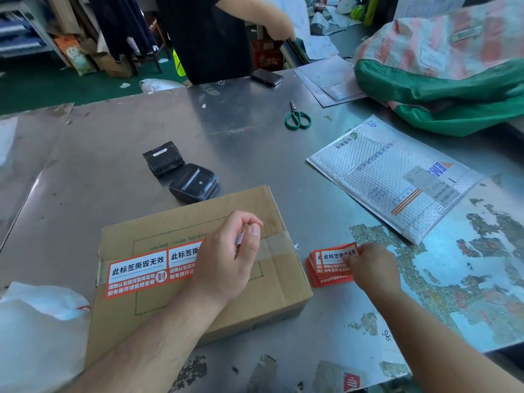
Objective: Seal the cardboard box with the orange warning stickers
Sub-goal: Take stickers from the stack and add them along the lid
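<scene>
By the steel table's [255, 143] front edge, the left hand [226, 259], pinching a white paper scrap [239, 239], lies over the brown cardboard box [198, 219], probably steadying it. The right hand [374, 268] pinches the top orange warning sticker [338, 254] of the stack, likely for the next seal.

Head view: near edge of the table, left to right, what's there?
White bag → cardboard box → orange sticker stack → right hand, pinching the top sticker.
</scene>
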`<state>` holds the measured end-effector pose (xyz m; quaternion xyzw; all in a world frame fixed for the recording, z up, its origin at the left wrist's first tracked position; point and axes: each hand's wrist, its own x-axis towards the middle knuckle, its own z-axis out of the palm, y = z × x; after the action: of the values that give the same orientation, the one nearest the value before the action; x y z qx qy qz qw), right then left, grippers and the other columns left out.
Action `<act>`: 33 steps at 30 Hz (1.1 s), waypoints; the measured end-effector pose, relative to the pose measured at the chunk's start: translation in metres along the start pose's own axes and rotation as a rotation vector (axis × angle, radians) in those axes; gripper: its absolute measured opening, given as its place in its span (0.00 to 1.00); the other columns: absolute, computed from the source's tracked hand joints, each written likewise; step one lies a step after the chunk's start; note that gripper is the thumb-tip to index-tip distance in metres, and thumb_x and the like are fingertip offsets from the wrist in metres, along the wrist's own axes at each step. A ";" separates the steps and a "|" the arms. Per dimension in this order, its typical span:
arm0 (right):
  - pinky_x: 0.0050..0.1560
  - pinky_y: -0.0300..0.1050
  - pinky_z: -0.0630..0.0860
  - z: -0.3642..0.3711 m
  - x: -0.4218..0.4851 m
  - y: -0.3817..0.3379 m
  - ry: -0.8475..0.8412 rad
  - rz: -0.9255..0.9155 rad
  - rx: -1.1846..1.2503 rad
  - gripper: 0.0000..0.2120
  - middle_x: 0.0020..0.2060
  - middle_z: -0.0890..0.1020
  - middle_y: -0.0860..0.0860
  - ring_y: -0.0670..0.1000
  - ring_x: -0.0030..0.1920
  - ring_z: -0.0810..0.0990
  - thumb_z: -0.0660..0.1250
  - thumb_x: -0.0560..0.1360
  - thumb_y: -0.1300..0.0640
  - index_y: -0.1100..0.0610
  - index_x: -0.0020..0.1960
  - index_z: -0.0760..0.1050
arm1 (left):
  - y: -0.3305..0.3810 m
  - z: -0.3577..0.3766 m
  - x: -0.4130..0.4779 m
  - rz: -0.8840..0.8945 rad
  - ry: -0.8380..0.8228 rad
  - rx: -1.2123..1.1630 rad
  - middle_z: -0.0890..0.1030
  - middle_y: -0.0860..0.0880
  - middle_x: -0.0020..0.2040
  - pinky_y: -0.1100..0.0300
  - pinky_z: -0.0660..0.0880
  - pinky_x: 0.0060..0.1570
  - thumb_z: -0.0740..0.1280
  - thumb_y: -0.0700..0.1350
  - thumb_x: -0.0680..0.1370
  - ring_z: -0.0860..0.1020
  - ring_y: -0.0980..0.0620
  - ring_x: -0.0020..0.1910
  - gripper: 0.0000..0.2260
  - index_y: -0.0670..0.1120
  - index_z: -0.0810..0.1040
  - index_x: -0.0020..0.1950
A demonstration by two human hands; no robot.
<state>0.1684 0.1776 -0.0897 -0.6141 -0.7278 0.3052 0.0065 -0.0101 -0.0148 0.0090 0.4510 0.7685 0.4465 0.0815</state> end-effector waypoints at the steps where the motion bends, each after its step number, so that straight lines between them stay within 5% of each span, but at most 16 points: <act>1: 0.34 0.42 0.68 0.000 0.000 0.000 0.010 -0.007 -0.003 0.08 0.34 0.80 0.51 0.52 0.34 0.78 0.70 0.77 0.55 0.60 0.44 0.81 | 0.000 0.000 0.000 0.003 -0.001 0.000 0.73 0.57 0.28 0.68 0.61 0.26 0.55 0.55 0.80 0.71 0.56 0.24 0.13 0.50 0.74 0.48; 16: 0.53 0.56 0.77 0.001 -0.007 0.007 0.190 -0.123 -0.231 0.11 0.48 0.83 0.54 0.60 0.48 0.82 0.70 0.76 0.52 0.55 0.53 0.72 | 0.002 -0.001 -0.003 0.041 0.007 -0.002 0.73 0.58 0.29 0.68 0.62 0.27 0.55 0.54 0.80 0.71 0.57 0.26 0.13 0.49 0.75 0.47; 24: 0.50 0.50 0.71 -0.004 -0.007 0.009 0.147 -0.109 -0.217 0.09 0.45 0.84 0.52 0.57 0.48 0.81 0.70 0.76 0.51 0.55 0.52 0.76 | 0.005 -0.001 -0.004 0.041 0.020 -0.016 0.73 0.57 0.29 0.65 0.64 0.27 0.56 0.54 0.80 0.71 0.57 0.26 0.13 0.48 0.76 0.45; 28: 0.46 0.48 0.73 -0.007 -0.009 0.003 0.086 -0.108 -0.230 0.08 0.38 0.78 0.50 0.55 0.41 0.76 0.68 0.77 0.50 0.55 0.45 0.76 | 0.007 -0.003 -0.006 -0.023 0.051 -0.004 0.72 0.53 0.29 0.62 0.68 0.26 0.69 0.58 0.72 0.71 0.53 0.28 0.10 0.53 0.73 0.42; 33: 0.41 0.45 0.75 -0.018 -0.014 -0.011 0.010 -0.112 -0.063 0.10 0.37 0.82 0.52 0.55 0.40 0.81 0.68 0.78 0.51 0.58 0.46 0.81 | 0.009 -0.002 -0.006 -0.073 0.079 0.019 0.71 0.51 0.27 0.63 0.64 0.24 0.72 0.48 0.75 0.69 0.53 0.24 0.07 0.52 0.73 0.45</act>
<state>0.1685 0.1725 -0.0651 -0.5739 -0.7702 0.2782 0.0077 -0.0019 -0.0193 0.0155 0.4053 0.7912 0.4536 0.0632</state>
